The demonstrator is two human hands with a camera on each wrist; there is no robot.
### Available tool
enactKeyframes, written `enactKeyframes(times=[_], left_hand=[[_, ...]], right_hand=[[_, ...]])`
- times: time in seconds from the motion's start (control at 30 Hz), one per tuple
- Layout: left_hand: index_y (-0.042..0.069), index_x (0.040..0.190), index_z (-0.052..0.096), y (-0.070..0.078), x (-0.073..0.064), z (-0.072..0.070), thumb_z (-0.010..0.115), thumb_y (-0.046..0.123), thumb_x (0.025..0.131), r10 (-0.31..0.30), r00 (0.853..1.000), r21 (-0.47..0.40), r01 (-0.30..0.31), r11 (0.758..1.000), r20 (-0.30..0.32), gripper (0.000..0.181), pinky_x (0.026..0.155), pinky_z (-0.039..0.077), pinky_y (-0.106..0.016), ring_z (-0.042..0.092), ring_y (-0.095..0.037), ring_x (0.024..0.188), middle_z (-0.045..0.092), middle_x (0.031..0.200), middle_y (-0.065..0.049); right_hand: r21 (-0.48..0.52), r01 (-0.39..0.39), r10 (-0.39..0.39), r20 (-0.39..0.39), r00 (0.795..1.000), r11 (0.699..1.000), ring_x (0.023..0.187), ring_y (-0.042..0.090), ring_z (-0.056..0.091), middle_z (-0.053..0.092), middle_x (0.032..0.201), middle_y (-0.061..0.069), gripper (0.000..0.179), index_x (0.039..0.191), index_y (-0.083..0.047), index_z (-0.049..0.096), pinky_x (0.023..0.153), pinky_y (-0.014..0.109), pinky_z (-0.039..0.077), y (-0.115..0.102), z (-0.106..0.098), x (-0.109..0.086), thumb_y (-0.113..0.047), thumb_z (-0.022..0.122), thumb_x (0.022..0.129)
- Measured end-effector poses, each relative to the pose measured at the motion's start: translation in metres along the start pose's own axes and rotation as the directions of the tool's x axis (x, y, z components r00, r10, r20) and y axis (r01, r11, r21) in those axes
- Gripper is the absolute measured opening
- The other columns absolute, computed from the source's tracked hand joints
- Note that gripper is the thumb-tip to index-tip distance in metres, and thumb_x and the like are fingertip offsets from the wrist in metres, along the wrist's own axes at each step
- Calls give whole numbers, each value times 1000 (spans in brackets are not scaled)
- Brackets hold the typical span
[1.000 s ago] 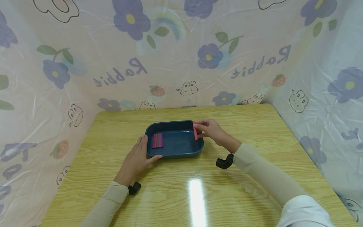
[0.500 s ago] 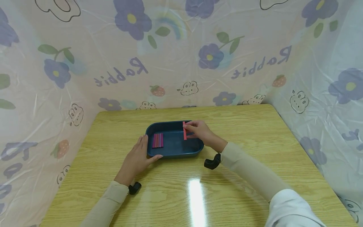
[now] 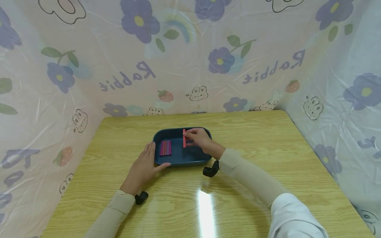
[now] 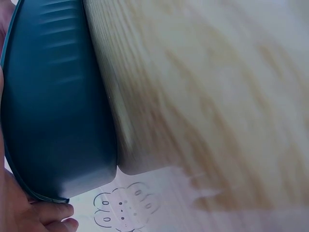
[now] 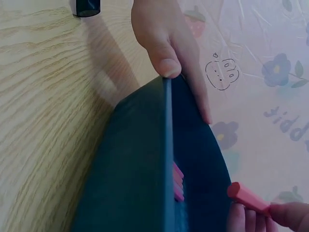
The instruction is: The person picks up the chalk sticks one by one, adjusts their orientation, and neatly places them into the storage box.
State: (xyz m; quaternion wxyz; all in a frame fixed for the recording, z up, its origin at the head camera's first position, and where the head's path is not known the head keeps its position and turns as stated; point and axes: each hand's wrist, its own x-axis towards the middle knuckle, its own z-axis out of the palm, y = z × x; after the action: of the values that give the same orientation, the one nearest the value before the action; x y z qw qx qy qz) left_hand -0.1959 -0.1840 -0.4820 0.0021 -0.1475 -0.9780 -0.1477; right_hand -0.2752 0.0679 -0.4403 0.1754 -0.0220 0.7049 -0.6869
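Note:
A dark blue tray with raised walls sits on the table. My left hand rests against its left end, fingers fairly straight along the rim and thumb along the near side. My right hand pinches a short red stick between thumb and fingers, above the middle of the tray. The stick's blunt, faceted-looking end shows in the right wrist view. Several pink and purple sticks lie side by side at the left end of the tray floor. In the right wrist view, the tray's wall hides part of that row.
The wood-grain table extends around the tray. A patterned cloth hangs behind and at both sides. Black wrist devices sit at each wrist, close to the tabletop.
My right hand has moved left with the red stick, from the tray's right end to over its middle. My left hand, the tray and the row of sticks have stayed in place.

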Motion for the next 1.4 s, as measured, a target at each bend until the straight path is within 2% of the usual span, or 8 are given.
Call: enactKeyframes(times=[0.6,0.83,1.07,1.4], left_hand=[[3,149,2,-3,2,1,32,83,75,7,1000,19,-7,1000,2,113,106,25,-49,9,-30,140,11,153,-17],[3,149,2,-2,2,0,31,84,75,-2,1000,18,2,1000,15,114,107,25,-49,7,-30,140,10,153,-16],[3,149,2,-2,2,0,32,83,75,3,1000,15,-3,1000,12,114,106,25,-50,8,-30,140,11,153,-17],[1,149,4,-2,2,0,34,82,76,11,1000,-2,-11,1000,-1,113,106,26,-51,9,-31,140,12,152,-19]], right_hand=[[-51,-45,46,6,999,998,87,20,64,64,102,14,28,112,3,63,71,34,55,15,28,28,-16,60,92],[-76,-59,58,-11,998,995,86,21,65,65,99,14,26,111,5,62,69,32,56,19,37,32,-13,59,93],[-86,-90,89,-14,996,992,83,22,65,65,95,15,23,107,5,62,72,35,55,24,44,34,-12,58,93],[-89,-77,76,-15,997,993,81,21,65,65,93,14,21,105,5,63,69,34,56,32,50,37,-11,56,94]])
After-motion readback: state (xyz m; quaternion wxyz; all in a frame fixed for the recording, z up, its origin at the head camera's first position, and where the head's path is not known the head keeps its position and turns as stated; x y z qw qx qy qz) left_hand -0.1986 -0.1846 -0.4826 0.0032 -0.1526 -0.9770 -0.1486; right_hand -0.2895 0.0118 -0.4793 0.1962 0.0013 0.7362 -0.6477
